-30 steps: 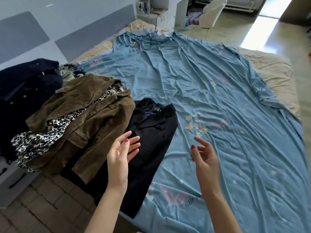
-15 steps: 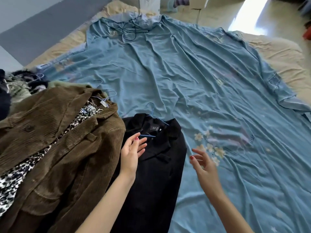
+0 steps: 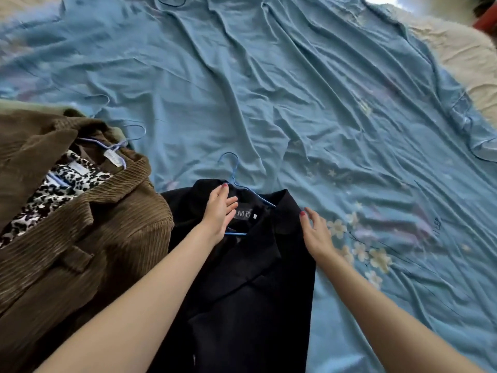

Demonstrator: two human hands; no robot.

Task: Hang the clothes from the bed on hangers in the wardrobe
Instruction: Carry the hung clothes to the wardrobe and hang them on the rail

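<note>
A black jacket [image 3: 242,286] lies flat on the blue bedsheet [image 3: 269,90], with a thin blue hanger [image 3: 233,168] inside its collar and the hook pointing away from me. My left hand [image 3: 219,211] rests flat on the collar over the label, fingers straight. Fingers extended, my right hand [image 3: 317,235] touches the jacket's right shoulder edge. A brown corduroy jacket [image 3: 80,238] with a leopard-print garment [image 3: 53,195] inside it lies to the left, also on a blue hanger [image 3: 115,144].
The wrinkled blue sheet covers most of the bed, with a cream blanket [image 3: 457,57] showing at the far right edge. Another blue hanger [image 3: 172,0] lies at the far end of the bed.
The view has moved closer to the bed. Both hands reached forward and came down onto the black jacket, the left at the collar and the right at the shoulder.
</note>
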